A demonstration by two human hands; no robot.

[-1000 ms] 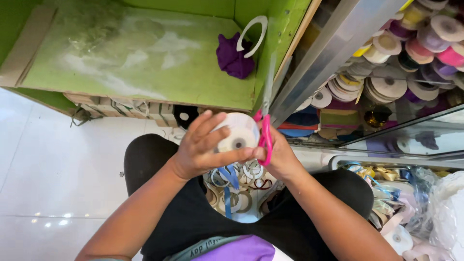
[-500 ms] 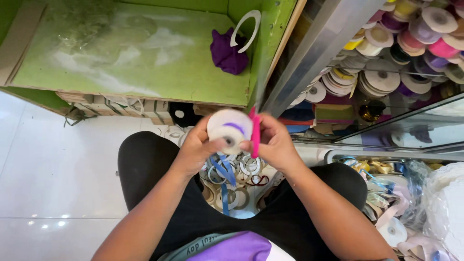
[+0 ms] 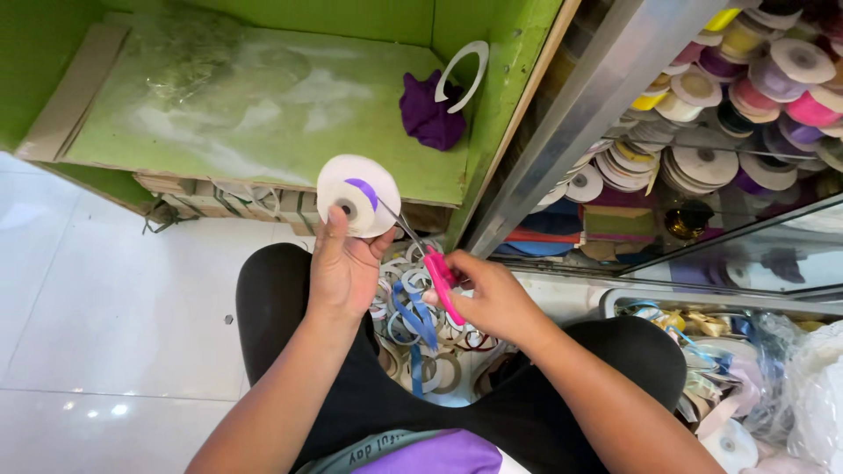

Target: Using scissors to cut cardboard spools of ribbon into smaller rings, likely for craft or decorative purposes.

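Green cardboard box point(image 3: 263, 132) ahead of my knees, purple cloth point(image 3: 430, 114) and a white ring point(image 3: 464, 75) in its corner. Glass case of ribbon spools point(image 3: 702, 132) to the right, loose ribbon pile point(image 3: 421, 333) between my legs. My left hand point(image 3: 344, 268) is clamped on a white ribbon spool point(image 3: 357, 195) held over the box edge. My right hand point(image 3: 492, 294) is closed on pink-handled scissors point(image 3: 435, 268), blades pointing at the spool.

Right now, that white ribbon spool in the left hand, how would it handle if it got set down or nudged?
The white ribbon spool is a flat round disc, so on edge it would probably roll. It looks light: the left hand lifts it by the rim alone. Its purple ribbon end looks floppy.
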